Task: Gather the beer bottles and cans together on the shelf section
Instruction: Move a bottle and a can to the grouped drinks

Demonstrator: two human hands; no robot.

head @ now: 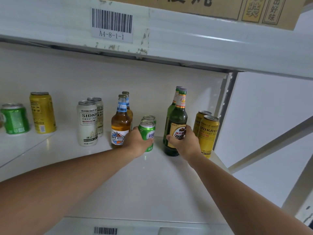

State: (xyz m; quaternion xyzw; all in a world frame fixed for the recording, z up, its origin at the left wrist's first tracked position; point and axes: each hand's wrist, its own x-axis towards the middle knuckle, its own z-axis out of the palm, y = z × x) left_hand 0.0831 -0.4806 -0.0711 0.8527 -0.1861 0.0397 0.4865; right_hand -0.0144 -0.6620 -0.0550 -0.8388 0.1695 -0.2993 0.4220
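On the white shelf (152, 180), my left hand (136, 141) grips a small green can (147, 131); a second green can (149, 118) stands just behind it. My right hand (185, 141) wraps the front green glass bottle (177, 119), with another green bottle (172, 106) behind. Two amber bottles with blue neck labels (120, 122) stand left of my left hand. Two white cans (87, 122) are further left. Two yellow cans (208, 133) stand at the right end, touching my right wrist.
On the adjoining shelf section at far left stand a green can (14, 118) and a yellow can (42, 112). The upper shelf beam (186, 39) with a barcode label hangs overhead, a cardboard box (237, 9) on it. A metal upright (225, 106) bounds the right side.
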